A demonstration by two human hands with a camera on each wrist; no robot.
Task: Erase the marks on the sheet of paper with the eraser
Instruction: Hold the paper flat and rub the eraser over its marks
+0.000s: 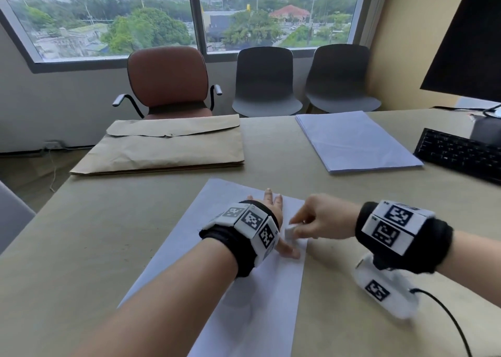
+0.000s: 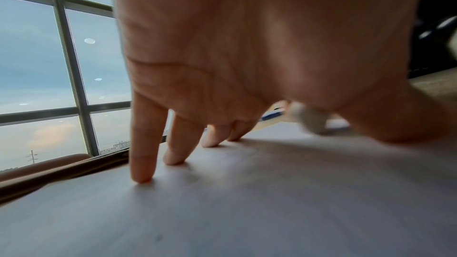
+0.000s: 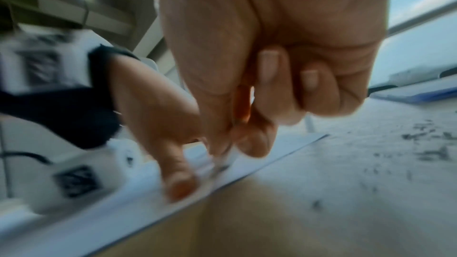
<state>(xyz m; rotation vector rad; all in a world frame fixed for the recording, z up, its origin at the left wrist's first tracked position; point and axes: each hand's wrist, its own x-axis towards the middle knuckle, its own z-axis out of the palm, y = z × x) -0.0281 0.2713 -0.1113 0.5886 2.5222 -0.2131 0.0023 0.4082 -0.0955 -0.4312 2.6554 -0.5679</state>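
Observation:
A white sheet of paper [image 1: 244,289] lies lengthwise on the beige table in the head view. My left hand [image 1: 273,221] presses flat on it with straight, spread fingers [image 2: 142,155], the thumb close to the sheet's right edge. My right hand [image 1: 311,221] pinches a small white eraser [image 1: 289,232] just right of the left thumb and holds it against the paper near that edge. The eraser [image 2: 309,118] shows blurred in the left wrist view, and in the right wrist view the eraser [image 3: 223,160] is mostly hidden by the fingers. No marks can be made out on the sheet.
A brown envelope [image 1: 162,145] lies at the back left, a stack of white paper [image 1: 355,140] at the back right. A black keyboard [image 1: 461,153] and a monitor [image 1: 466,39] stand at the far right. Dark eraser crumbs [image 3: 420,148] dot the table right of the sheet. Chairs stand beyond the table.

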